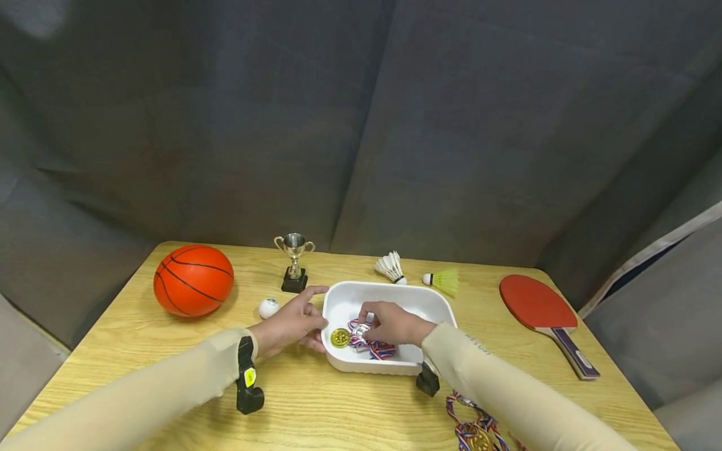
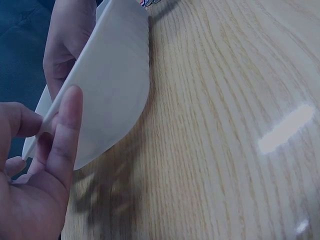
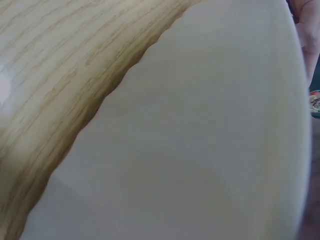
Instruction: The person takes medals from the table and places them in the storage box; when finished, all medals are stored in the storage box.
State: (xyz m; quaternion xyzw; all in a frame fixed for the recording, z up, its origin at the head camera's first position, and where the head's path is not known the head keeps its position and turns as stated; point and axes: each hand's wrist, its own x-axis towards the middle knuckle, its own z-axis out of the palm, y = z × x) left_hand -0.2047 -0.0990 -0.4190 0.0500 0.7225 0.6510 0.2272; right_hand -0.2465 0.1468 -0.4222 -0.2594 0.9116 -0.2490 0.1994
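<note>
Head view: a white tub (image 1: pixel 372 365) sits on the wooden table (image 1: pixel 338 413), directly between the two sets of fingers. The left hand (image 1: pixel 290 322) pinches the tub's near-left rim, its digits on both sides of the wall, as the left wrist view shows. The right hand (image 1: pixel 395 322) reaches down inside, fingers bent, fingertips at a silver medal (image 1: pixel 360 331) — whether they pinch it or only touch it I cannot tell. Just left of those fingertips, on the tub floor, lies a gold medal (image 1: pixel 340 338); just nearer the wearer than them, a bundled striped ribbon (image 1: pixel 383 352).

Beside the left knuckles rests a white ball (image 1: pixel 269 307), with a small trophy cup (image 1: pixel 294 250) upright beyond them and an orange basketball (image 1: pixel 194 280) farther left. Past the right fingers lie a white shuttlecock (image 1: pixel 390 267) and a yellow one — both outside the tub. More ribboned medals (image 1: pixel 479 438) lie below the right forearm.
</note>
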